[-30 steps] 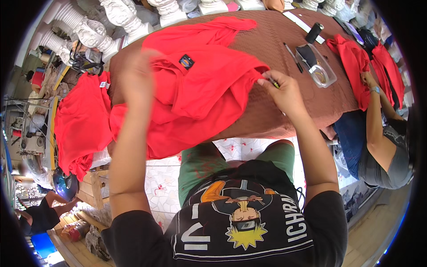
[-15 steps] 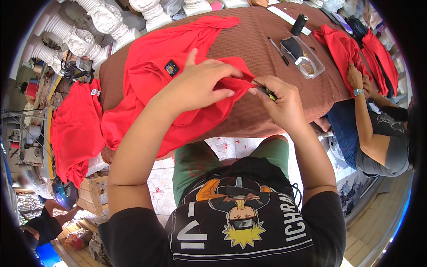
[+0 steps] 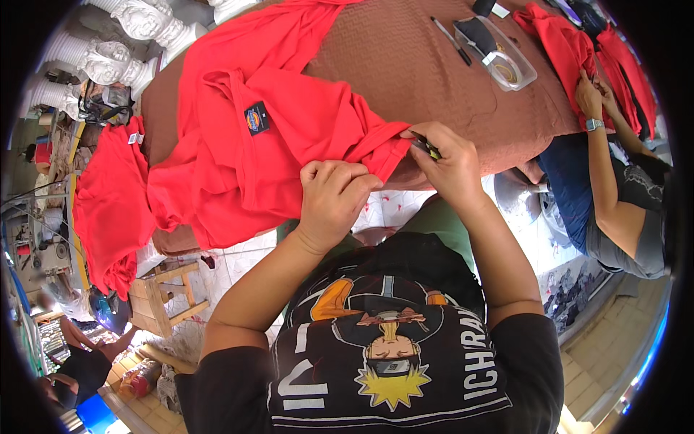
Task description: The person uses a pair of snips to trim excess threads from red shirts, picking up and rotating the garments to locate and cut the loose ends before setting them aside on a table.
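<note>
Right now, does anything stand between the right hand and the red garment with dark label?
Nothing visible does. The right hand, holding a small dark tool, is at the red garment's edge; the pen and clear box lie farther back.

Both hands (image 3: pixel 332 197) hold the red garment (image 3: pixel 293 126) by its edge.

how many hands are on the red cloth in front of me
2: your left hand at the near side of the red cloth, and your right hand at its right end, holding a small dark tool.
</note>
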The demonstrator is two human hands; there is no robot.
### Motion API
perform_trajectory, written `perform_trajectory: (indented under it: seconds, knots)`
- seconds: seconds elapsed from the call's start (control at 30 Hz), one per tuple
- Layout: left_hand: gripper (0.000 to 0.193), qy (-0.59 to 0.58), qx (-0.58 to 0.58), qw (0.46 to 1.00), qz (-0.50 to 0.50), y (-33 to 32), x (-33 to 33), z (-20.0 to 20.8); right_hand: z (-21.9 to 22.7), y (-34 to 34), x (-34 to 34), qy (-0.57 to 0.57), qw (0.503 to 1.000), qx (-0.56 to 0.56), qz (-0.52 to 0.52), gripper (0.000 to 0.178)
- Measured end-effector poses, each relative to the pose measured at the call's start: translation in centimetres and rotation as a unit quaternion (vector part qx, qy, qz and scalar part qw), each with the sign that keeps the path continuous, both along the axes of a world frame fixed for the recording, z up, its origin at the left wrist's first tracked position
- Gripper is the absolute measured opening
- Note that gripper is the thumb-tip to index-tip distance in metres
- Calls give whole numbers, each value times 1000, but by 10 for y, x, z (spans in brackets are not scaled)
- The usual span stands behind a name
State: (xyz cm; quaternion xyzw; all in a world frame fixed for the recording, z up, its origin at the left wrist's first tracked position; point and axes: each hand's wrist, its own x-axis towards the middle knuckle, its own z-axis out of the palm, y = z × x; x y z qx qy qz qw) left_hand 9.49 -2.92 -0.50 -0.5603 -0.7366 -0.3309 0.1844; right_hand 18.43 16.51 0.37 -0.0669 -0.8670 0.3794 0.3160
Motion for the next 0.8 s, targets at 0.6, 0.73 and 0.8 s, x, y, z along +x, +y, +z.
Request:
perform_trajectory:
  seconds: [0.6,0.73,0.8]
  knots:
    - [33,-194,-171,928,267,-98,-71,49,10,4,-4,-131,984,-20,115,31]
    - [22,-319,-32,922,217,-124,-91,99,58,23,-3,-53,981,-144,120,15]
    - [20,-490,263,829,67,-126,-95,150,99,36,2,69,965,-218,133,9]
